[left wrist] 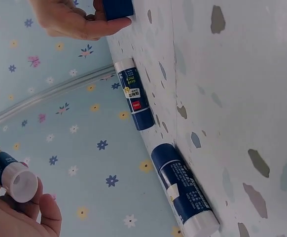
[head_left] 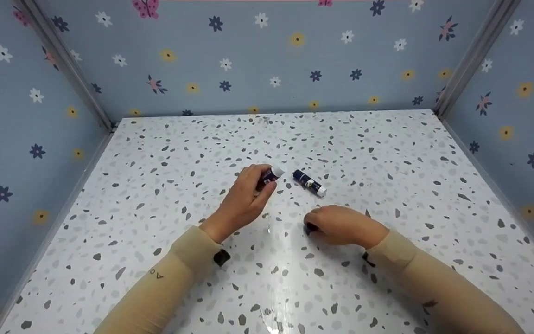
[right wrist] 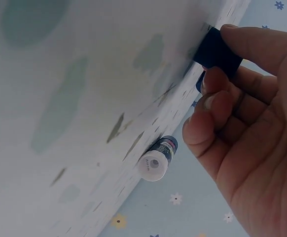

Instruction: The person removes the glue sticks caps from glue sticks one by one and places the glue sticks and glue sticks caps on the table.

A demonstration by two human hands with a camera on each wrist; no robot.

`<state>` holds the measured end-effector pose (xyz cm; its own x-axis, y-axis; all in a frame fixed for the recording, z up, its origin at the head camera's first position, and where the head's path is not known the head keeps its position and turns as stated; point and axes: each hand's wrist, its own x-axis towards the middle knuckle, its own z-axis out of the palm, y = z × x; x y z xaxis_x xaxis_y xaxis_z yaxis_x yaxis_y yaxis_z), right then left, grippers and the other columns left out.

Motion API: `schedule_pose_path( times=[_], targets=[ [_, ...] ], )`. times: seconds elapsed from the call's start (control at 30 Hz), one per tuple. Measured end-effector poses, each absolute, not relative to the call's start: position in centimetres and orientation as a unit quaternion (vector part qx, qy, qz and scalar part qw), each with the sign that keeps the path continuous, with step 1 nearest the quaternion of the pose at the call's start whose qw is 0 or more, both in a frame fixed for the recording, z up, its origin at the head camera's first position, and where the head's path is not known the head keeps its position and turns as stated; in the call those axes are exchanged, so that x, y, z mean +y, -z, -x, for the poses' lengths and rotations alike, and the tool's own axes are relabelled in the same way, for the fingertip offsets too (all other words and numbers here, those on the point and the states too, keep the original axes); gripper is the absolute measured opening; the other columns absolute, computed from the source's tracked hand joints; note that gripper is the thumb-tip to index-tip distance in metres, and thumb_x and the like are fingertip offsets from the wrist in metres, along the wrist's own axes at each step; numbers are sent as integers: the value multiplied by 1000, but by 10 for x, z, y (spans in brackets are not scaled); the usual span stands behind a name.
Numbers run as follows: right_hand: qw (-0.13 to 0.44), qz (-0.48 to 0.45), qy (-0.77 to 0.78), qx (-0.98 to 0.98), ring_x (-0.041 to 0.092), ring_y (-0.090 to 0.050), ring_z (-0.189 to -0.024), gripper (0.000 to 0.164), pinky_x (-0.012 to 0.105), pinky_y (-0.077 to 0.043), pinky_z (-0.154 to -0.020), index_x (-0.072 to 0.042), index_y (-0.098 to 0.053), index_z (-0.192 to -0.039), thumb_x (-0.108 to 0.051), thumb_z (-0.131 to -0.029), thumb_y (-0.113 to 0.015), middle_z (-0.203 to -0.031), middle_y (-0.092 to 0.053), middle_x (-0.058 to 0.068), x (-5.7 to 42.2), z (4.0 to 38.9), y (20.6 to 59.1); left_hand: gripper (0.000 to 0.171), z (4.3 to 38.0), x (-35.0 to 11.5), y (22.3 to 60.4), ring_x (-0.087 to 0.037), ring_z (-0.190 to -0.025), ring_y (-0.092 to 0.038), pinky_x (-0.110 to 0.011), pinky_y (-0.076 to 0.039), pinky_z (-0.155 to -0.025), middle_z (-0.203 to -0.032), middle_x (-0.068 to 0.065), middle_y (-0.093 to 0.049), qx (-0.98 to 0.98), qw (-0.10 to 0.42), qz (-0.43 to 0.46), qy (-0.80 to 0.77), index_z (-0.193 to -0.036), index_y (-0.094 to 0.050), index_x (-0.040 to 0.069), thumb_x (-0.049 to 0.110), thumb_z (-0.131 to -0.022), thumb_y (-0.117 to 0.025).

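In my left hand (head_left: 244,197) I hold a glue stick (left wrist: 3,165) with a dark blue label, its white end pointing out past the fingers. My right hand (head_left: 341,225) pinches a dark blue glue stick cap (right wrist: 217,54) between thumb and fingers, close over the table. A second glue stick (head_left: 309,183) lies on the table between and beyond the hands, white end toward the right hand. Another glue stick (left wrist: 183,190) lies on the table in the left wrist view; the head view does not show it, the left hand being in the way.
The white table (head_left: 179,153) has grey speckles. Blue panels with flowers (head_left: 248,55) enclose it at the back and both sides, with metal posts (head_left: 471,60) at the back corners.
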<state>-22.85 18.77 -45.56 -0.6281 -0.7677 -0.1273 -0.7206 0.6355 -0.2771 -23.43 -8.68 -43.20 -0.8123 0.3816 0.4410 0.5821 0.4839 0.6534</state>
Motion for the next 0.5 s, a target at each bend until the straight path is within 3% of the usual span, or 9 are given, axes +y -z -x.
schedule_pose_path(
  times=[0.37, 0.5],
  targets=[
    [115, 419, 111, 894, 12, -57, -74, 7, 35, -55, -74, -12, -66, -94, -8, -98, -71, -85, -65, -3, 188, 230, 457, 30, 232, -87, 436, -23, -99, -61, -44, -57, -88, -113, -13, -67, -846, 102, 282, 442, -134, -59, 2, 19, -110, -63],
    [120, 418, 115, 893, 11, -61, -76, 7, 34, -58, -75, -13, -68, -97, -11, -97, -74, -88, -68, -4, 188, 231, 457, 28, 231, -87, 438, -23, -99, -61, -48, -58, -89, -113, -12, -67, -841, 82, 287, 452, -132, -58, 2, 19, -110, -64]
  ],
)
